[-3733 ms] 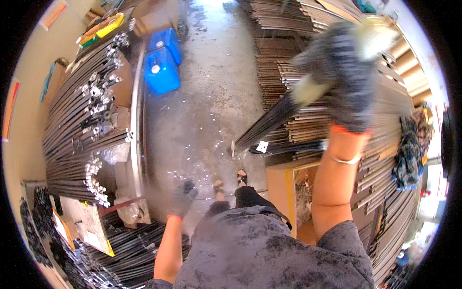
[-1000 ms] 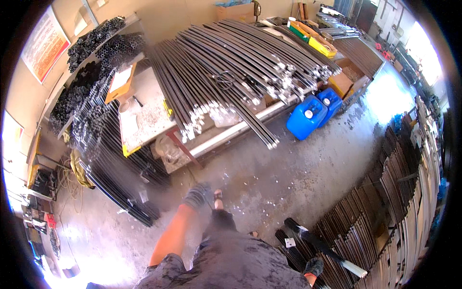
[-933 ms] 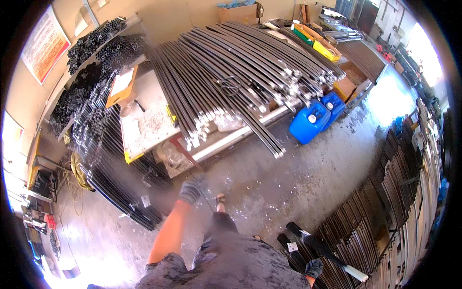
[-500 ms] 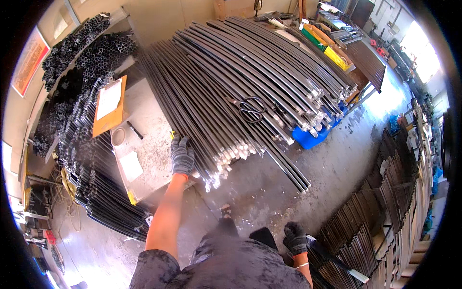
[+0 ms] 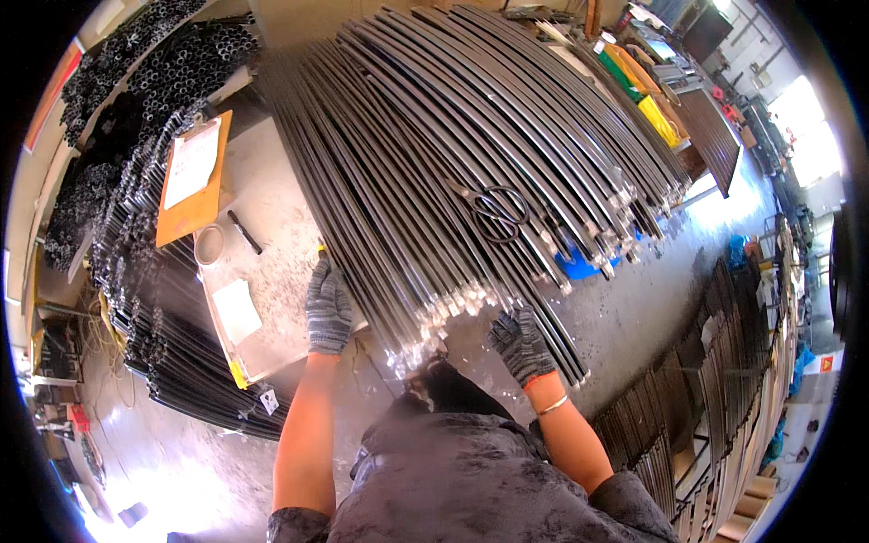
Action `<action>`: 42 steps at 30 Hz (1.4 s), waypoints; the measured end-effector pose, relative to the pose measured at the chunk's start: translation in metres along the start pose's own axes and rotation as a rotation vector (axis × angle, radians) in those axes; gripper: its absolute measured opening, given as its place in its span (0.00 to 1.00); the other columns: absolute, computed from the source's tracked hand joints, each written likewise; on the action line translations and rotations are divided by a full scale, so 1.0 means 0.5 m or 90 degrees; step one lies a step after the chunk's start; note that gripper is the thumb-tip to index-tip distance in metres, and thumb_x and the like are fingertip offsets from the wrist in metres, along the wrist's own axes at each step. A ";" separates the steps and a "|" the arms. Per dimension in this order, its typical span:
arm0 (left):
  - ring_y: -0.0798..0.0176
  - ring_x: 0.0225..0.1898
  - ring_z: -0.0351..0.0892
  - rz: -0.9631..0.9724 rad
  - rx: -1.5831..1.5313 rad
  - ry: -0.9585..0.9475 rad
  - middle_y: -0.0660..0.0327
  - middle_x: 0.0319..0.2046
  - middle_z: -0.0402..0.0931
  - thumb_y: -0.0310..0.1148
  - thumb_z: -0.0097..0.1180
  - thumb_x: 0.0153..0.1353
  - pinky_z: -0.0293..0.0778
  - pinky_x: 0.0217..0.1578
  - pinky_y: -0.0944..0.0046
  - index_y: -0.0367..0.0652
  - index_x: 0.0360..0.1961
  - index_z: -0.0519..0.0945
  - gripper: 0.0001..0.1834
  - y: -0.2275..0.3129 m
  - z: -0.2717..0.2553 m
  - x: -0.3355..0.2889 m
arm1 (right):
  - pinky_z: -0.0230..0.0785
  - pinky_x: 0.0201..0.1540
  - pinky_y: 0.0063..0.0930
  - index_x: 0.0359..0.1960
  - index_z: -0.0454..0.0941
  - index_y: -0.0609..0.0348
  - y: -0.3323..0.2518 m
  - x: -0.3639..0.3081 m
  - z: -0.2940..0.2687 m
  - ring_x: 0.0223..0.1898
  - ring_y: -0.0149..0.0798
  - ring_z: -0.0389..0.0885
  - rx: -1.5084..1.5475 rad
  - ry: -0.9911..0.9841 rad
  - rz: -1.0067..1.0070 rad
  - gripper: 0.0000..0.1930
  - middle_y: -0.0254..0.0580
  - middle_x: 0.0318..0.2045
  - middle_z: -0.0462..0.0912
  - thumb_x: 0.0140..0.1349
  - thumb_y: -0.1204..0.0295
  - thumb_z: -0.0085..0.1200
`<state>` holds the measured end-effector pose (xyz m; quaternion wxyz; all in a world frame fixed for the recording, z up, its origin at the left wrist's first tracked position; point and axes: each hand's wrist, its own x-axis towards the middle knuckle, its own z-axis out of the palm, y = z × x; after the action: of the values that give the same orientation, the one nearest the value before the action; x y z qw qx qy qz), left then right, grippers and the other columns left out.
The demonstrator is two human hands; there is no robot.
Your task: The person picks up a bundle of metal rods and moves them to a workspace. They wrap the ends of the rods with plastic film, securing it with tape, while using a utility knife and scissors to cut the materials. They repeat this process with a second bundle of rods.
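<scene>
My left hand, in a grey knit glove, lies along the left side of a wide layer of long dark metal tubes. Its fingers are stretched out, and a small yellow thing shows just past their tips. In a matching glove, my right hand is at the near ends of the tubes, beside a few that stick out farther. Its fingers are slightly bent and apart; whether they touch the tubes I cannot tell. Clear wrapping covers many near ends. Black-handled scissors rest on top.
Left of the tubes, a worktop bears an orange clipboard, a black marker, a tape roll and a white paper. Tube bundles stand stacked at left. Racked dark bars line the right.
My right hand has risen from my right side to the tubes' near ends. The left hand stays at the tubes' side, its fingers now straighter. The view has shifted slightly.
</scene>
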<state>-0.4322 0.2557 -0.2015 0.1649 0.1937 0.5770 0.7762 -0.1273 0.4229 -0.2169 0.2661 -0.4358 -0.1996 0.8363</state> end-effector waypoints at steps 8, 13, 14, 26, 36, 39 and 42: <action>0.52 0.52 0.72 0.281 0.568 -0.055 0.47 0.55 0.67 0.17 0.44 0.58 0.70 0.52 0.63 0.34 0.48 0.74 0.16 0.017 -0.007 0.006 | 0.74 0.41 0.36 0.40 0.76 0.52 0.056 0.151 0.026 0.36 0.40 0.78 0.288 -0.033 0.047 0.20 0.41 0.37 0.81 0.51 0.56 0.63; 0.43 0.56 0.69 0.315 0.625 -0.053 0.43 0.58 0.65 0.18 0.47 0.52 0.66 0.56 0.56 0.35 0.43 0.75 0.16 0.007 -0.022 0.000 | 0.63 0.56 0.57 0.46 0.75 0.60 0.050 0.131 0.051 0.50 0.53 0.73 0.296 -0.021 0.005 0.24 0.48 0.47 0.78 0.53 0.56 0.58; 0.43 0.56 0.69 0.311 0.614 -0.049 0.43 0.57 0.65 0.18 0.47 0.53 0.66 0.56 0.56 0.35 0.43 0.75 0.16 0.008 -0.018 0.002 | 0.63 0.56 0.57 0.45 0.76 0.60 0.046 0.131 0.051 0.50 0.53 0.73 0.297 -0.010 0.013 0.23 0.47 0.46 0.78 0.53 0.56 0.58; 0.51 0.54 0.70 0.105 0.335 0.010 0.47 0.54 0.68 0.16 0.44 0.56 0.68 0.55 0.62 0.34 0.48 0.72 0.17 0.029 0.011 0.001 | 0.64 0.55 0.52 0.43 0.76 0.58 0.011 0.103 0.112 0.48 0.49 0.74 0.223 0.143 0.078 0.19 0.48 0.44 0.79 0.55 0.58 0.54; 0.55 0.55 0.69 0.096 0.179 0.103 0.53 0.54 0.69 0.20 0.46 0.56 0.65 0.57 0.59 0.40 0.49 0.73 0.18 0.028 0.014 0.009 | 0.68 0.40 0.46 0.49 0.74 0.44 0.019 0.086 0.092 0.42 0.45 0.74 0.055 0.092 0.114 0.16 0.36 0.43 0.78 0.60 0.59 0.52; 0.68 0.47 0.72 -0.201 -0.289 0.256 0.61 0.45 0.74 0.29 0.48 0.60 0.69 0.52 0.66 0.44 0.51 0.73 0.17 0.098 0.054 0.011 | 0.68 0.43 0.41 0.52 0.73 0.45 0.033 0.090 0.071 0.42 0.42 0.74 0.014 -0.003 0.055 0.16 0.34 0.44 0.78 0.63 0.64 0.47; 0.62 0.49 0.72 -0.190 -0.376 0.325 0.57 0.47 0.73 0.24 0.50 0.58 0.68 0.53 0.65 0.41 0.49 0.73 0.16 0.084 0.034 0.006 | 0.68 0.46 0.36 0.52 0.74 0.50 0.022 0.087 0.086 0.43 0.40 0.75 -0.161 -0.029 -0.069 0.16 0.36 0.44 0.78 0.64 0.66 0.45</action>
<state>-0.4277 0.2595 -0.1563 0.1759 -0.1461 0.3740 0.8988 -0.1869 0.4371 -0.2270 0.2489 -0.4353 -0.3327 0.7986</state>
